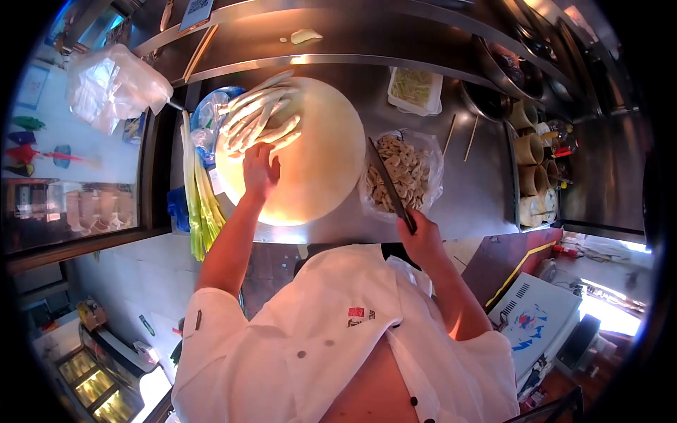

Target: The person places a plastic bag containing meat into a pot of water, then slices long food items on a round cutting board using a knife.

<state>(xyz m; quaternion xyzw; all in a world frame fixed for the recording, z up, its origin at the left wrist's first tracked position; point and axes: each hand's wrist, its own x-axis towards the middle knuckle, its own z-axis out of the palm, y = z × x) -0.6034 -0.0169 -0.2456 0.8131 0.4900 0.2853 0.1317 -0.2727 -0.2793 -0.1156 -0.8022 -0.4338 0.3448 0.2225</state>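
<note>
My left hand [261, 173] rests at the near edge of a pile of long, pale, rope-like strips [261, 116], its thumb held apart and its fingertips touching them. The pile lies on the left part of a round, pale cutting board [321, 155]. In my right hand [421, 240] is a knife [389, 185], gripped by the handle. Its dark blade points away from me, above a clear plastic bag [436, 151] of sliced pale rings [405, 169]. What kind of food the strips and rings are, I cannot tell.
Leeks or large green onions [199, 197] lie left of the board, beside a blue bag [206, 127]. A white tub of cut greens [415, 90] stands at the back, near a pair of chopsticks [470, 137]. Brown cylindrical containers [527, 149] line the right side. A steel shelf [381, 46] spans the back.
</note>
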